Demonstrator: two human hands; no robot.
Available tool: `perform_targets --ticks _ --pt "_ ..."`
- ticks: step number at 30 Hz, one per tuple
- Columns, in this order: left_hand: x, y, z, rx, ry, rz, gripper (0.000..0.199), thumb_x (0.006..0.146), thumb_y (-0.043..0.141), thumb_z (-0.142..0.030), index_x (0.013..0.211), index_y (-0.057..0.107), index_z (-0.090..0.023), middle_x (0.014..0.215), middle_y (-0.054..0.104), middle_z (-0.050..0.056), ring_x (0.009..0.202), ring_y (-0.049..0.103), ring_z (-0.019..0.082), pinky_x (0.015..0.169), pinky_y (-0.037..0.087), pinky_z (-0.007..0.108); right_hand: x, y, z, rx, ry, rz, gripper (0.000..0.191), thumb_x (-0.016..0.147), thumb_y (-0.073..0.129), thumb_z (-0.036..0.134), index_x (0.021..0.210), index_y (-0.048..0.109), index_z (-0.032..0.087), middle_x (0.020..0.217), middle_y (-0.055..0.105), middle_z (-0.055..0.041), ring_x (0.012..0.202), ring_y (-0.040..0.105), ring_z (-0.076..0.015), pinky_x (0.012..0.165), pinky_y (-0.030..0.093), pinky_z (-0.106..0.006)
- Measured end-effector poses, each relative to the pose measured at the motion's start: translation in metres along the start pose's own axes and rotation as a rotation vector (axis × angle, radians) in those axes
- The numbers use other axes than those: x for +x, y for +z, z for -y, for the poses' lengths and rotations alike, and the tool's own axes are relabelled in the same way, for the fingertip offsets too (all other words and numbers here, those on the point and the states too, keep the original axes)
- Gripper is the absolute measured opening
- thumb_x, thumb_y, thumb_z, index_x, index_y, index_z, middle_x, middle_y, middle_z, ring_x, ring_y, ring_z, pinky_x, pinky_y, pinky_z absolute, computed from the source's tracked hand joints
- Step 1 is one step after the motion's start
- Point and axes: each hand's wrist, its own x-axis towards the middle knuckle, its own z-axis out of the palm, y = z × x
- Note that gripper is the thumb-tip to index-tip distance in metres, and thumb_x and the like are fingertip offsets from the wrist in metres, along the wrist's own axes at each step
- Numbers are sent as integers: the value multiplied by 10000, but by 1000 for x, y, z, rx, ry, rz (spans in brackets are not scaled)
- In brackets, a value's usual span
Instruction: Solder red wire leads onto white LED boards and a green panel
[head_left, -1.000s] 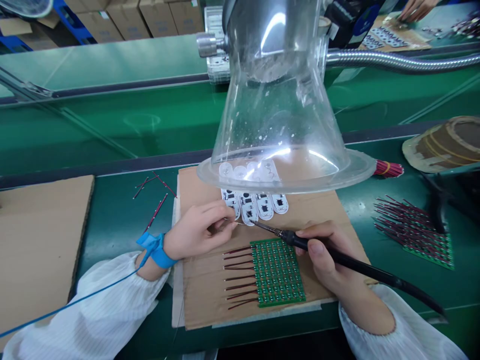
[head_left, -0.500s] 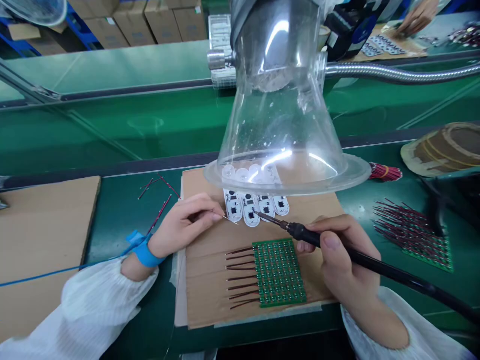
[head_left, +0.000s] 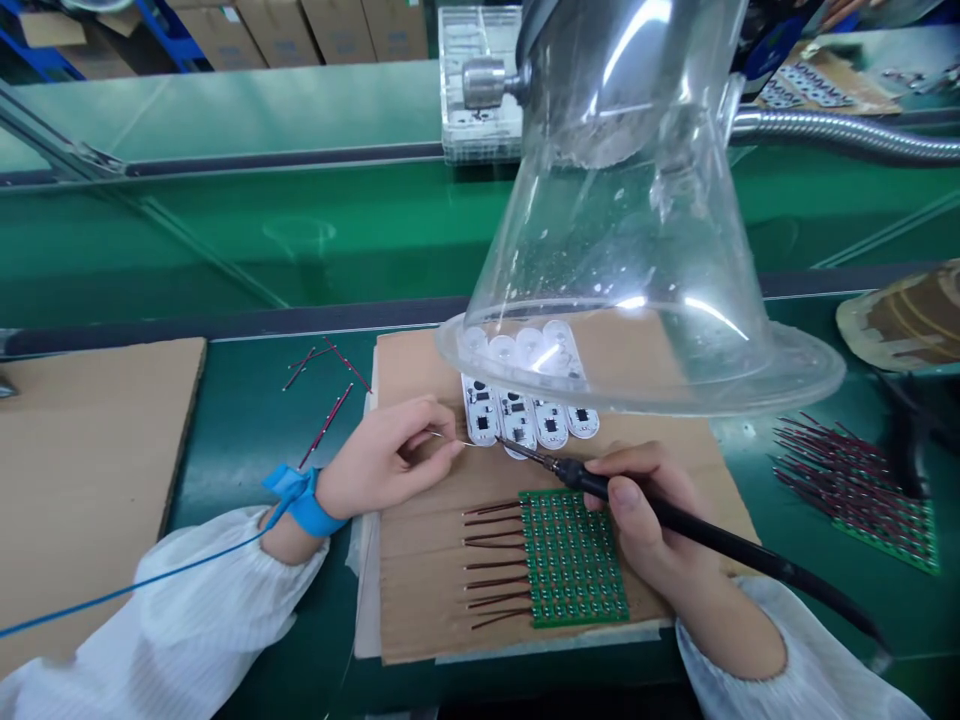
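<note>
White boards [head_left: 519, 410] lay between both grips. Left hand [head_left: 391, 456] pinched thin wire [head_left: 474, 445]; right hand [head_left: 660, 525] clasped a soldering iron [head_left: 712, 536].

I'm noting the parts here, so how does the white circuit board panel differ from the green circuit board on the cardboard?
The white circuit board panel is a row of round-ended strips, while the green circuit board is a straight-edged grid. Dark red wires stick out from the green circuit board's left edge; no such wires show on the white circuit board panel. Both lie on the cardboard.
</note>
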Motion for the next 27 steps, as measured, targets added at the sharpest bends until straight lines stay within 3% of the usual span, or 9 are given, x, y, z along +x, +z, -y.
perform_targets --ticks 27 --pt "2 2 1 45 4 -3 68 970 625 -149 948 602 -209 671 387 -89 535 371 84 532 322 217 6 1 1 -76 -39 50 175 1053 666 433 1114 709 275 852 773 -20 687 767 -173 597 612 -274"
